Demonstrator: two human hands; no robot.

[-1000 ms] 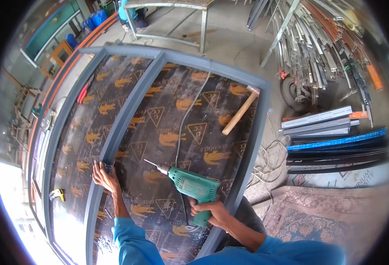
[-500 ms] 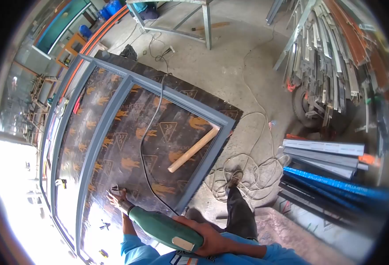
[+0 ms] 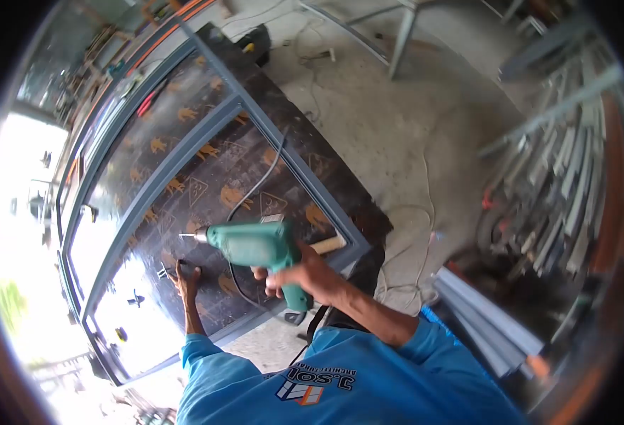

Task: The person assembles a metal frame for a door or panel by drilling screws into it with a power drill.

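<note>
My right hand (image 3: 303, 275) is wrapped round the grip of a green power drill (image 3: 252, 244). The drill is held above the dark board, its thin bit pointing left. My left hand (image 3: 187, 280) reaches down to the board with thumb and forefinger apart. Right by its fingertips is a small pale metal piece (image 3: 164, 273). Below the drill lies a grey frame (image 3: 177, 152) on the printed dark board (image 3: 205, 198). A wooden stick (image 3: 328, 245) rests at the frame's corner, partly hidden by the drill and hand.
A black cable (image 3: 262, 180) crosses the frame and board. Small dark fittings (image 3: 135, 299) lie on the bright, glaring part of the board. Grey profiles (image 3: 478, 319) are stacked at the right, and long metal strips (image 3: 567, 184) stand behind them. A metal trestle (image 3: 400, 42) stands beyond.
The drill has been raised and swung forward over the board, bit now to the left. My left hand stays low by the board. The view has turned and shifted.
</note>
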